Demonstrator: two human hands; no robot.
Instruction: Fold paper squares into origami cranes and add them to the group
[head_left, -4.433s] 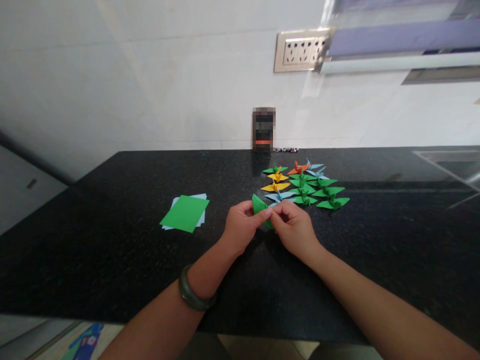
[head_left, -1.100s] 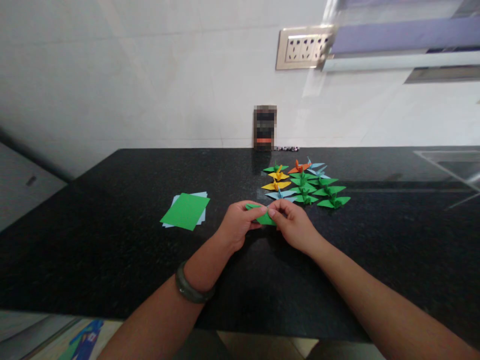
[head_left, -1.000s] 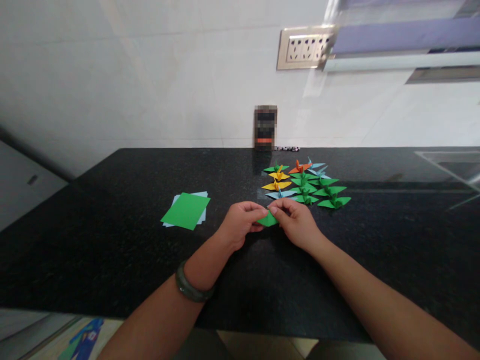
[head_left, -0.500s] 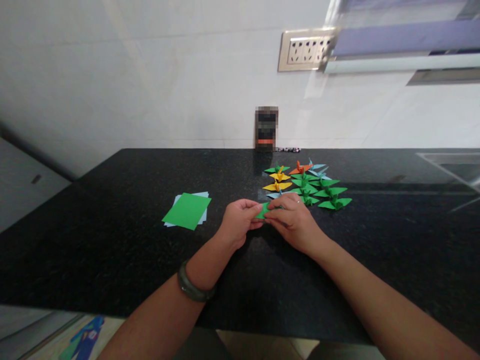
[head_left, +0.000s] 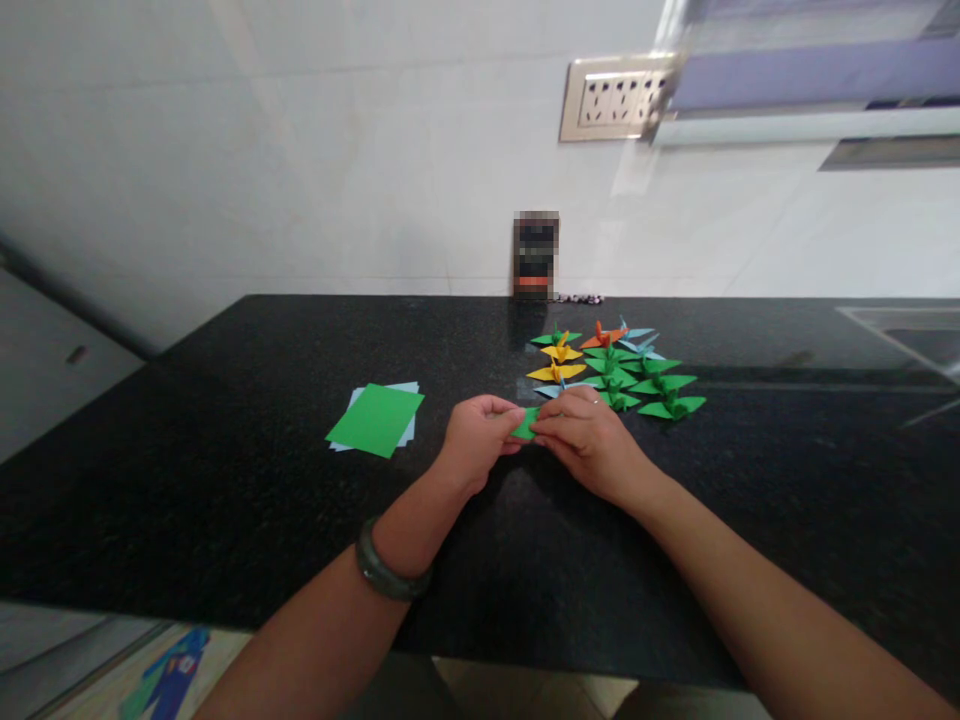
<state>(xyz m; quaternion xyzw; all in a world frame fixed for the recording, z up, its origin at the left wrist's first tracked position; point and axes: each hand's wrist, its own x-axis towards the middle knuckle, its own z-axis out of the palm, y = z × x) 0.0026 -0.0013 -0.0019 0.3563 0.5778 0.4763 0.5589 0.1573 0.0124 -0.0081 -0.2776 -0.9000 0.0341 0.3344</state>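
Between my two hands is a small folded piece of green paper, partly covered by fingers. My left hand pinches its left side, thumb on top. On its right side, the fingertips of my right hand are closed on the same paper. Just beyond my right hand stand rows of folded paper cranes: several green ones, yellow ones, an orange one and light blue ones. To the left of my hands lies a stack of square sheets, a green sheet on top of light blue ones.
The black speckled countertop meets a white wall. A blurred dark upright object leans at the wall, with a beaded strand beside it. A socket panel is on the wall. A framed recess lies at the right.
My right fingers have shifted slightly along the green paper, showing a little more of it. Both hands stay in nearly the same place; the whole view has moved marginally.
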